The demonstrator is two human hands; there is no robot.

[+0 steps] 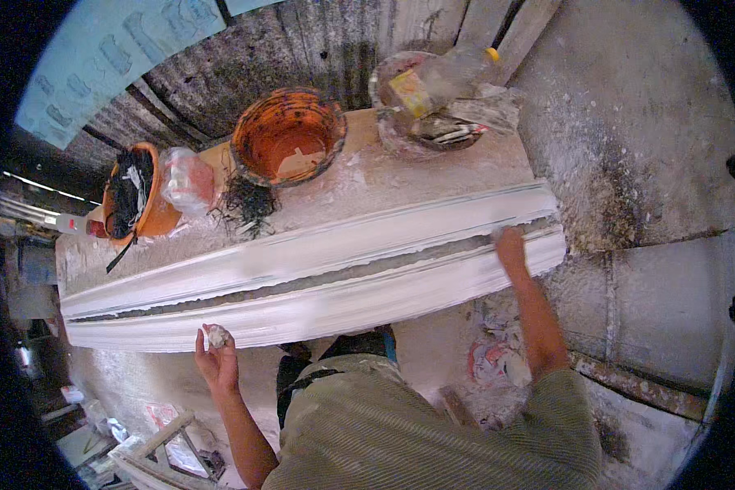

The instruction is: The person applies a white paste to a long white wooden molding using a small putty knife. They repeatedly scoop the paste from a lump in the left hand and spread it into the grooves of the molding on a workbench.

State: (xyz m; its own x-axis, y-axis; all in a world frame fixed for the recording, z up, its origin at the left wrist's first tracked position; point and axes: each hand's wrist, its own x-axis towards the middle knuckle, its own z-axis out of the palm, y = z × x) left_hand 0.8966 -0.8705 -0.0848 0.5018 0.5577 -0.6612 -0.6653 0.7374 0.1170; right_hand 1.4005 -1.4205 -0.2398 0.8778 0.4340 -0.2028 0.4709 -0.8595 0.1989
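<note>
Two long white plaster-like mouldings [302, 255] lie side by side across the table, with a rough dark gap [335, 273] running between them. Near the front edge, toward the left end, my left hand [218, 367] holds a small whitish lump [218, 336] between thumb and fingers. My right hand [511, 251] is at the gap close to the right end, its fingers closed and pointing down. Whatever it grips, if anything, is hidden by the fingers.
Behind the mouldings on the table [367, 175] stand an orange bucket [290, 135], a tilted orange tub [163, 208] with dark contents, a clear plastic bag [186, 181], dark tangled fibre [251, 202] and a basin [392, 135] with a plastic bottle [457, 75]. A wooden frame [159, 441] stands lower left.
</note>
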